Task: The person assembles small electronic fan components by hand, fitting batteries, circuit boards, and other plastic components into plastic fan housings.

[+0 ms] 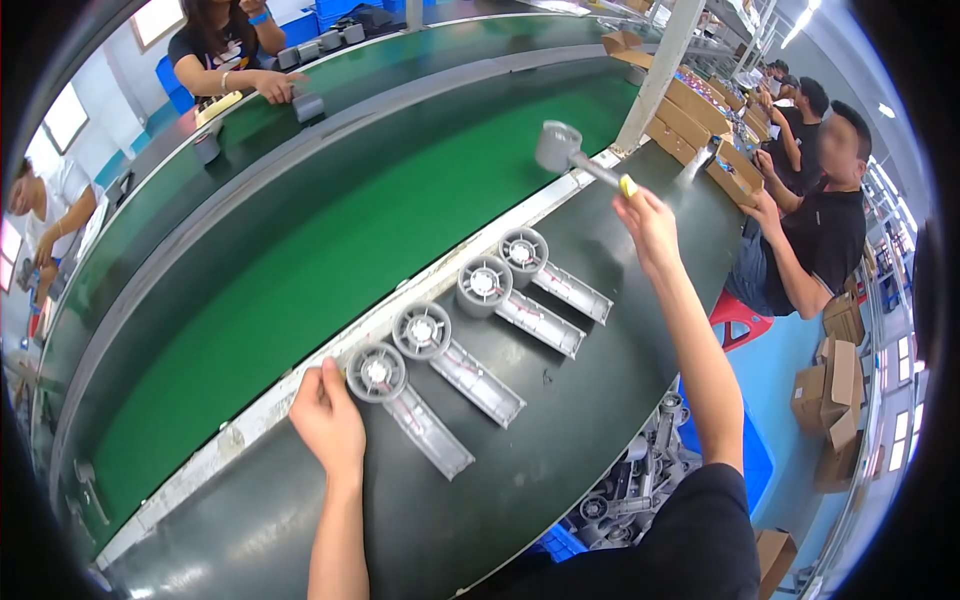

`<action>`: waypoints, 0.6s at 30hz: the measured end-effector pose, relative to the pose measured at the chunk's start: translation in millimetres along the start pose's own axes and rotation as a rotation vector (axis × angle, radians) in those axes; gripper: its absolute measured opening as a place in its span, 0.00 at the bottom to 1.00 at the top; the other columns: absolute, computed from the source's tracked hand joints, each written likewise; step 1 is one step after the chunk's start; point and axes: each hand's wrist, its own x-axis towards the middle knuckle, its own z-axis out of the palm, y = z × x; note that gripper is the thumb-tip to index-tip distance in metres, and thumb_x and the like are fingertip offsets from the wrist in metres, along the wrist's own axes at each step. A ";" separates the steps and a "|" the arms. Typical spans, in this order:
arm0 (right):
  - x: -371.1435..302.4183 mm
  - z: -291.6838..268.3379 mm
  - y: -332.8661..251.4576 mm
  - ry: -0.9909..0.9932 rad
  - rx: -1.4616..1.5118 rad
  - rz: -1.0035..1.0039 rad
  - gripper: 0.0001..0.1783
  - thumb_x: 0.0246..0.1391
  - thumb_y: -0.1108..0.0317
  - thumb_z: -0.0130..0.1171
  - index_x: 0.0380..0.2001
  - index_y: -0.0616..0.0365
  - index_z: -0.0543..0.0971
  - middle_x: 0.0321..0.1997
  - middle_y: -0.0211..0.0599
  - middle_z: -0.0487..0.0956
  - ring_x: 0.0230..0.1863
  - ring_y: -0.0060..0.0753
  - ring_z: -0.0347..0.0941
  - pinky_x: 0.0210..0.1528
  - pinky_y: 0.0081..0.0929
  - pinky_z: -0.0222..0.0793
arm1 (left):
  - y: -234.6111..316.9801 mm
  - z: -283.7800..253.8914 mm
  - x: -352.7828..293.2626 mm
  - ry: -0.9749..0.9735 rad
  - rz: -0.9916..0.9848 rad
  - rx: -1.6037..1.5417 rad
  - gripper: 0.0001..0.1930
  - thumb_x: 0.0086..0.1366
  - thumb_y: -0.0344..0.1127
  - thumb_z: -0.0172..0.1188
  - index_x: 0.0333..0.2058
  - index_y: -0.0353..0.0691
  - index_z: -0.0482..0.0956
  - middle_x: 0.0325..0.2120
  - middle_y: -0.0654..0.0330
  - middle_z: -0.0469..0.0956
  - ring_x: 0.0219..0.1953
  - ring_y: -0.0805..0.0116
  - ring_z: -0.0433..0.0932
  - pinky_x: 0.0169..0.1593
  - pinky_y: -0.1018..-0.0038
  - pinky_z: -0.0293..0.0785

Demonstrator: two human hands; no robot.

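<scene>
My right hand (pixel 648 228) is raised over the far part of the dark work surface. It grips the narrow handle of a grey fan housing (pixel 558 147), whose round head reaches over the belt's near edge. A small yellow patch shows at the fingertips. My left hand (pixel 330 418) is by the ledge with fingers curled, close beside the nearest open fan housing (pixel 376 371); what is inside its fingers is hidden. Several such grey housings lie in a slanting row, among them a middle one (pixel 484 286) and the farthest one (pixel 524 250), their hollow handles pointing toward me.
A green conveyor belt (pixel 260 290) runs beyond the pale ledge (pixel 240 425). A blue bin (pixel 762 450) full of grey housings (pixel 640 470) stands below, right. A white post (pixel 665 75) rises at the far end. Co-workers sit at right and across the belt; cardboard boxes (pixel 690 105) line the far right.
</scene>
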 end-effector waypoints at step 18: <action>-234.9 -35.8 -42.8 -0.065 -0.850 -0.131 0.12 0.56 0.72 0.57 0.42 0.66 0.80 0.31 0.32 0.82 0.33 0.18 0.76 0.37 0.18 0.70 | 0.6 -7.1 -0.7 0.032 0.088 0.032 0.20 0.71 0.41 0.53 0.25 0.28 0.72 0.14 0.61 0.67 0.21 0.75 0.59 0.26 0.72 0.58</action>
